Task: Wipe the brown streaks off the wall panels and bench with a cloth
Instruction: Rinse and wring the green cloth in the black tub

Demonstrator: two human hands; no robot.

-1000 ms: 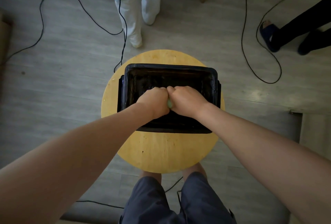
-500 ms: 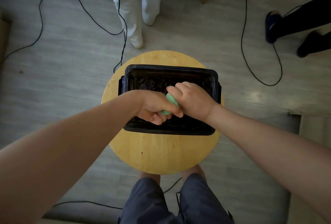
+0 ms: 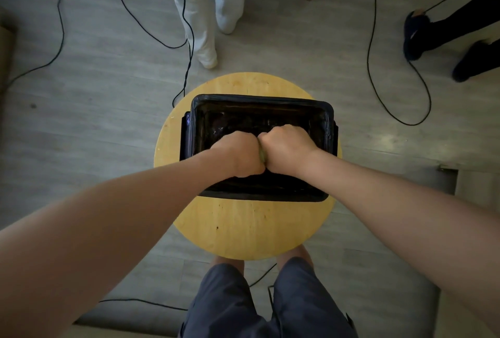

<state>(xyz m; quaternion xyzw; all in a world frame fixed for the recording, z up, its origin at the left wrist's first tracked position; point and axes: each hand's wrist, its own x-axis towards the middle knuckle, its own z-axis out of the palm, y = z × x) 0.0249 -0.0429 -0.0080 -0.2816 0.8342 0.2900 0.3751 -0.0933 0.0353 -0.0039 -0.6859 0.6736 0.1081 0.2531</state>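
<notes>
Head view, looking straight down on a round wooden table (image 3: 243,229) standing on a grey plank floor (image 3: 94,121). A black rectangular tub (image 3: 259,99), lined with glossy black plastic, sits on the far half of the tabletop. Its short sides reach almost to the table's left and right edges, and its near rim lies about across the middle.

Both arms reach out over the near edge and meet above the tub. The left hand (image 3: 238,155) and right hand (image 3: 286,148) are balled into tight fists, backs upward, pressed knuckle to knuckle. A thin sliver of pale green cloth (image 3: 262,155) shows in the seam between them. The rest of it is buried inside the two grips, with the fingers curled under and out of sight. The cloth is therefore held in the air over the tub's near half, not touching the table. Whether it touches the tub cannot be told.

A few dark specks mark the wood near the table's near edge. The wearer's blue shorts (image 3: 230,310) and knees sit just below that edge.

Beyond the far edge stands a person in white trousers (image 3: 200,13). Legs in dark clothing with dark slippers (image 3: 416,34) show at the upper right. Black cables (image 3: 378,89) loop over the floor on both sides, and one runs down to the table's far-left edge.
</notes>
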